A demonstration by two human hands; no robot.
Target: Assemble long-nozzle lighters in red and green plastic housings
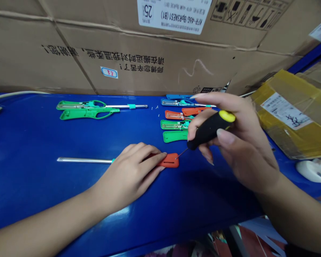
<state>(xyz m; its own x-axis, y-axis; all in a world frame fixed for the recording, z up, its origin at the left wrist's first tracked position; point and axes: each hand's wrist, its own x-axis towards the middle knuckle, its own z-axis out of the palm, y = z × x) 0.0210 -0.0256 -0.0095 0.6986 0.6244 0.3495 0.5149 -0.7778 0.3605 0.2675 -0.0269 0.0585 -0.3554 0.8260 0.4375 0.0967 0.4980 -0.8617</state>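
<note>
An orange long-necked lighter [171,160] lies on the blue table, its metal tube [82,160] pointing left. My left hand [135,167] is wrapped over the lighter's body and hides most of it. In my right hand [238,132] is a black screwdriver [207,130] with a yellow end, tilted down to the left. Its thin tip meets the orange handle close to the handle's right end. Beyond my right hand lie opened lighters: a blue one [176,102], an orange one [173,115] and a green one [173,124], partly hidden by my fingers.
An opened green lighter [80,105] and its other shell half [80,114] lie at the back left. Tiny white pieces [156,107] are scattered near the middle back. A large cardboard box [69,67] walls off the rear. A yellow-taped box [296,114] stands at right.
</note>
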